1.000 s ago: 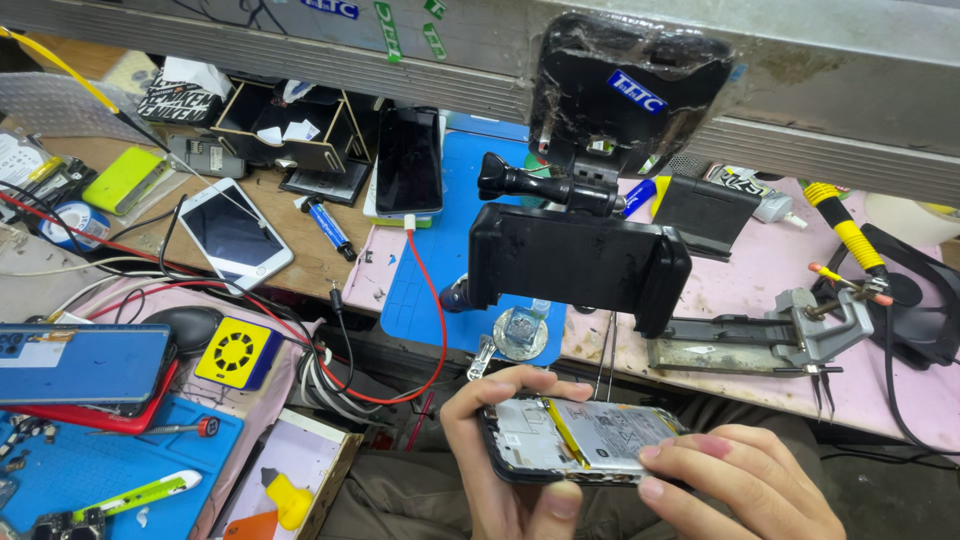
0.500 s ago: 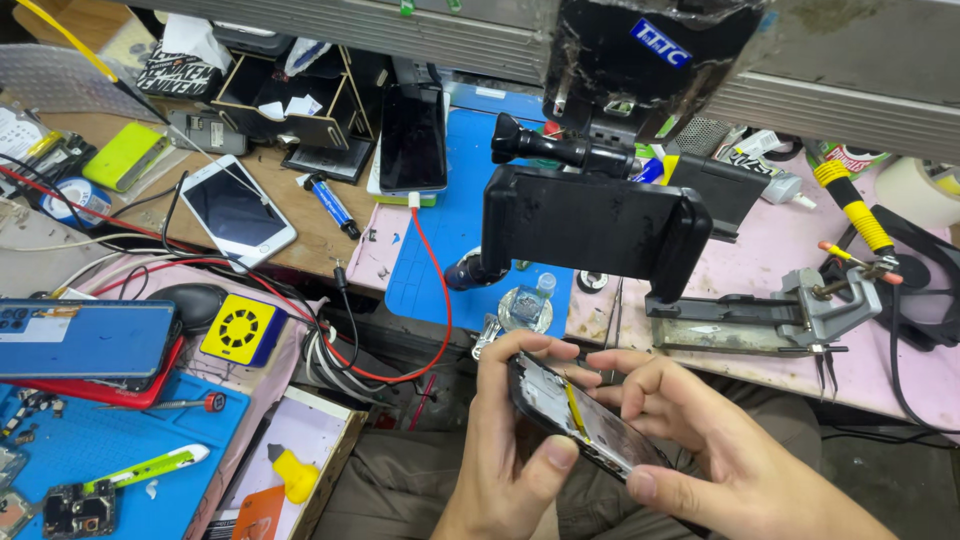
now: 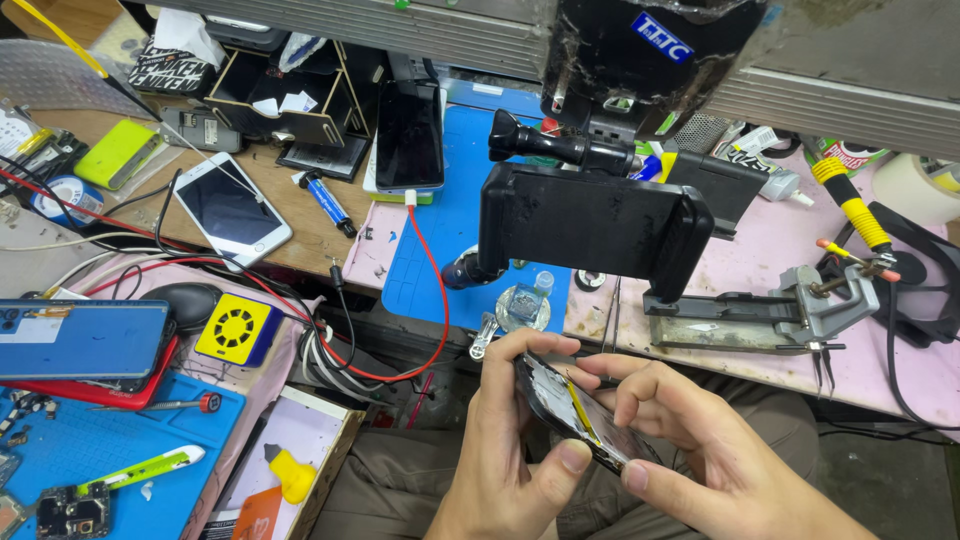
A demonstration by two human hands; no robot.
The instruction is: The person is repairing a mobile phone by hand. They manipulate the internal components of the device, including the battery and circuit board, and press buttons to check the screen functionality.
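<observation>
At ten o'clock on the bench (image 3: 330, 235), the black slotted wooden organizer box (image 3: 290, 95) holds white paper scraps. At six o'clock, over your lap, you hold an opened black smartphone (image 3: 575, 410), its innards bare, with a yellow strip and silvery plates showing. Its long axis runs from eleven o'clock to five o'clock, tilted on edge. Your left hand (image 3: 510, 440) pinches its near edge with the thumb; your right hand (image 3: 690, 440) clasps its far side, fingers curled.
</observation>
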